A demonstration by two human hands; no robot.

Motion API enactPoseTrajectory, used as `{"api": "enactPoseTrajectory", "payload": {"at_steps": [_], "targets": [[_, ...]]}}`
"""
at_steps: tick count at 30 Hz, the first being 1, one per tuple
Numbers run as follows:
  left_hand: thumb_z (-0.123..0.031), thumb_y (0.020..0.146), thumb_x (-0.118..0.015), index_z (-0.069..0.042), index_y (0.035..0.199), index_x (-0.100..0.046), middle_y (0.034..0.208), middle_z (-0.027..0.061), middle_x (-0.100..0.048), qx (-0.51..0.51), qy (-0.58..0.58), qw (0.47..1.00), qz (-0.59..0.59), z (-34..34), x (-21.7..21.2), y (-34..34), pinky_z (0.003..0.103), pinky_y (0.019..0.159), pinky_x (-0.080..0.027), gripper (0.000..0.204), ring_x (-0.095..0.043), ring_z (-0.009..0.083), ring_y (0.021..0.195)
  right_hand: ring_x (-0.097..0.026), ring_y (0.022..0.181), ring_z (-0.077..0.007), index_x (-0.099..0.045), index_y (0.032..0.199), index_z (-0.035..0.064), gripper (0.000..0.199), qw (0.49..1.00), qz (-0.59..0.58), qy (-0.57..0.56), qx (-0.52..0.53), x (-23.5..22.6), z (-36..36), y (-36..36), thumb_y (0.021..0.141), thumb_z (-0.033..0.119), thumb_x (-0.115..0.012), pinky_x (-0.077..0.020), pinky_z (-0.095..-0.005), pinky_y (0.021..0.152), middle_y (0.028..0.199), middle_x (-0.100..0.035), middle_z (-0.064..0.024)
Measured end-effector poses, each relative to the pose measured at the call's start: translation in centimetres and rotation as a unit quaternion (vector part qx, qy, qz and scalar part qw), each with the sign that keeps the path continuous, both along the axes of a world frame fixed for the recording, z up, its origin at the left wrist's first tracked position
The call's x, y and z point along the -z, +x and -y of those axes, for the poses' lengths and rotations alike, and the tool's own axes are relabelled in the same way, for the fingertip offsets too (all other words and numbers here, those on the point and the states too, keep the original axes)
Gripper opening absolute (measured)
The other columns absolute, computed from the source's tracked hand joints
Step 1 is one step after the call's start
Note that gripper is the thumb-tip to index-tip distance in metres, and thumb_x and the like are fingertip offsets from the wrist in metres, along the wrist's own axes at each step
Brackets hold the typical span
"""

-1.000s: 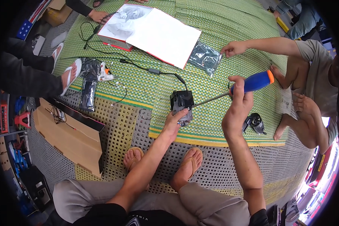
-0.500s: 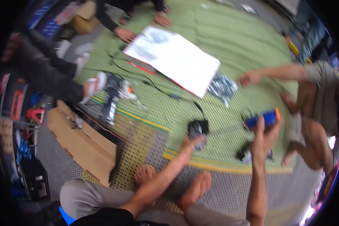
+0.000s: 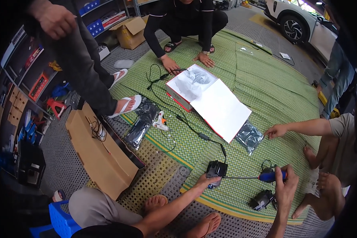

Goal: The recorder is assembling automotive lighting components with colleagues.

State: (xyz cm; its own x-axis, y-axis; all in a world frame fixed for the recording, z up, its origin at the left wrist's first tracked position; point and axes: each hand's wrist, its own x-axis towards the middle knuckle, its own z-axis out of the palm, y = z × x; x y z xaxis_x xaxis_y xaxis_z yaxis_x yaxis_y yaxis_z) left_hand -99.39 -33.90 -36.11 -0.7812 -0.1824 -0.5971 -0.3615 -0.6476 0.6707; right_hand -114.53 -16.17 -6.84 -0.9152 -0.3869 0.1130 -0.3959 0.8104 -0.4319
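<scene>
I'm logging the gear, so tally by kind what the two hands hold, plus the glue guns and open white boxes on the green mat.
Screwdriver, in the right hand: 1
Black device, in the left hand: 1
Glue gun: 1
Open white box: 1
Total: 4

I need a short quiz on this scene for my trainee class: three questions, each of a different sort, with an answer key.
1. Multiple choice: what is in the person's right hand?
A) a roll of tape
B) a blue-handled screwdriver
C) a paper cup

2. True or false: the white box on the green mat stands open.

3. Fill in the blank: the black boxy unit is held in the person's ____ hand.

Key
1. B
2. True; its lid is folded out flat toward the dark plastic packet.
3. left (the left hand)
</scene>
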Motion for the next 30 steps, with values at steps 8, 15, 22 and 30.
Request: {"api": "enactPoseTrajectory", "payload": {"at_steps": [8, 15, 22, 30], "targets": [[-0.039, 0.076, -0.085, -0.003, 0.126, -0.062, 0.111, 0.0080, -0.070, 0.002, 0.024, 1.000, 0.012, 1.8, 2.1, 0.8, 0.032, 0.089, -0.052, 0.065, -0.068, 0.0185, 0.100, -0.061, 0.077, -0.0309, -0.062, 0.102, 0.0017, 0.022, 0.971, -0.023, -0.036, -0.237, 1.3, -1.6, -0.3, 0.090, 0.018, -0.070, -0.0463, -0.0410, 0.073, 0.085, -0.064, -0.0142], [-0.038, 0.082, -0.080, -0.006, 0.121, -0.061, 0.108, 0.0077, -0.068, 0.003, -0.003, 1.000, 0.029, 2.1, 1.0, 0.4, 0.036, 0.082, -0.055, 0.054, -0.069, 0.0190, 0.089, -0.064, 0.086, -0.0351, -0.061, 0.115, 0.0050, 0.029, 0.970, -0.053, 0.045, -0.231, 0.0, -0.4, -0.5, 0.092, 0.021, -0.067, -0.0499, -0.0443, 0.080, 0.094, -0.065, -0.0152], [-0.033, 0.085, -0.078, -0.008, 0.119, -0.064, 0.101, 0.0051, -0.071, 0.012, 0.042, 0.999, -0.025, 2.8, 0.8, 0.2, 0.035, 0.083, -0.054, 0.044, -0.069, 0.0179, 0.091, -0.069, 0.084, -0.0341, -0.053, 0.114, 0.0007, 0.036, 0.944, 0.003, -0.121, -0.307, 1.5, -0.5, -1.9, 0.086, 0.021, -0.065, -0.0528, -0.0420, 0.074, 0.099, -0.061, -0.0167], [-0.035, 0.087, -0.078, -0.004, 0.123, -0.058, 0.108, 0.0080, -0.068, 0.024, 0.004, 0.999, 0.043, 2.7, 0.6, -0.2, 0.035, 0.084, -0.055, 0.051, -0.068, 0.0179, 0.096, -0.064, 0.079, -0.0325, -0.056, 0.106, 0.0015, 0.038, 0.971, 0.062, -0.046, -0.227, 0.6, -0.1, -2.0, 0.087, 0.032, -0.068, -0.0497, -0.0414, 0.071, 0.088, -0.062, -0.0151]]}}
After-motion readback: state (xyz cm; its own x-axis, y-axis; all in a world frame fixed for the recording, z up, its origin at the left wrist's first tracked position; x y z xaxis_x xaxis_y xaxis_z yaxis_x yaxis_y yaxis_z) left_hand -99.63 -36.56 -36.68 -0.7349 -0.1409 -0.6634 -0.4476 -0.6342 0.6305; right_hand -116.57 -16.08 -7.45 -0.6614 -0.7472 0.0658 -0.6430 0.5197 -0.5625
